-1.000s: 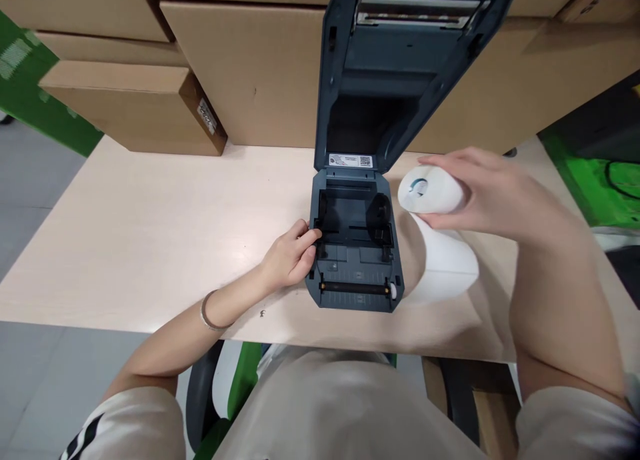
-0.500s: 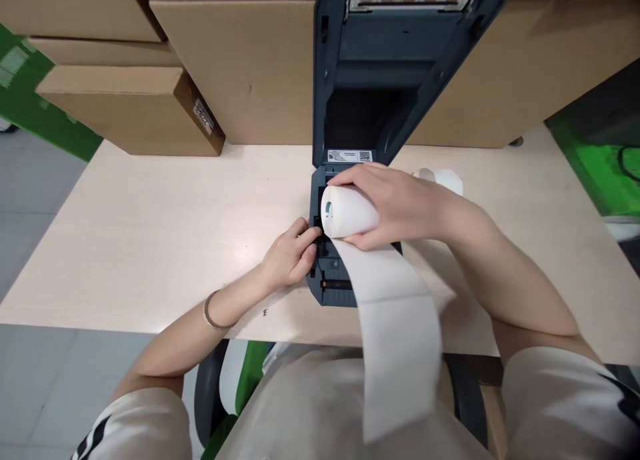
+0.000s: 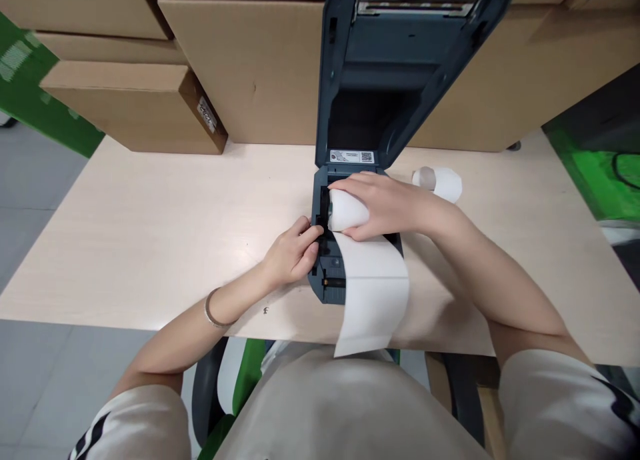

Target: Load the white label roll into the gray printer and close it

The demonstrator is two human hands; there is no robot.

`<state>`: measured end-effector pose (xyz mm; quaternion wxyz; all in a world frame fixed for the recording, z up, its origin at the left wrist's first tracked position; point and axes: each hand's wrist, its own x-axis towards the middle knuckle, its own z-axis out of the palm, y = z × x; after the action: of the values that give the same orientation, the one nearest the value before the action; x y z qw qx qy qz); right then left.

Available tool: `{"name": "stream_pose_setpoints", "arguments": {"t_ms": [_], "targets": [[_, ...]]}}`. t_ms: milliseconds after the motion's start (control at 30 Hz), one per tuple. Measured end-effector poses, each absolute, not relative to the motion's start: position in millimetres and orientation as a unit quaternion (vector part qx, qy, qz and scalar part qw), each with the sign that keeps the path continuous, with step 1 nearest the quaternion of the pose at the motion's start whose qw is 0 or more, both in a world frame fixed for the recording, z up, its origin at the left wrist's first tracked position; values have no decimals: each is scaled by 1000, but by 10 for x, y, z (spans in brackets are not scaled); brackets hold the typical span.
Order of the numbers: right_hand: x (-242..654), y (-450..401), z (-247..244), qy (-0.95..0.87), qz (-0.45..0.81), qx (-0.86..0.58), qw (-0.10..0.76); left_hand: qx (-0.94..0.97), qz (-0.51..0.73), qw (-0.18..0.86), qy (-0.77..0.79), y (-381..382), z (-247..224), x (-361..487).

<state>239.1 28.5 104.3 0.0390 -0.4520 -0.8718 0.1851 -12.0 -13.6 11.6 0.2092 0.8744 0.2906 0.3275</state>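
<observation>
A dark blue-grey label printer (image 3: 316,290) sits on the table with its lid (image 3: 385,73) raised. My right hand (image 3: 387,203) is closed around a white roll of label paper (image 3: 349,211), low in the printer's bay. From the roll a loose strip of labels (image 3: 376,293) hangs forward over the printer's front and past the table edge. At the printer's left side, my left hand (image 3: 295,252) has its fingers curled, with the index fingertip hooked over the inner edge beside the roll. What that fingertip presses on is mostly hidden.
Behind the printer stand large cardboard boxes (image 3: 250,73). A smaller flat carton (image 3: 135,110) rests at the table's back left. To the right of the printer lies a small white roll (image 3: 447,184) on the pale wooden table (image 3: 150,233). A chair armrest (image 3: 207,387) shows below the front edge.
My right hand has lowered the roll into the printer's bay. The loose strip has swung left and hangs closer to the printer. My left hand stays at the printer's left side.
</observation>
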Motion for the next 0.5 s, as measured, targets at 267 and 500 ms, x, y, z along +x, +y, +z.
{"name": "stream_pose_setpoints", "arguments": {"t_ms": [267, 500], "targets": [[2255, 289, 968, -879, 131, -457, -32, 877, 325, 204, 289, -143, 141, -115], [2118, -312, 933, -880, -22, -471, 45, 874, 332, 213, 285, -140, 137, -103]]}}
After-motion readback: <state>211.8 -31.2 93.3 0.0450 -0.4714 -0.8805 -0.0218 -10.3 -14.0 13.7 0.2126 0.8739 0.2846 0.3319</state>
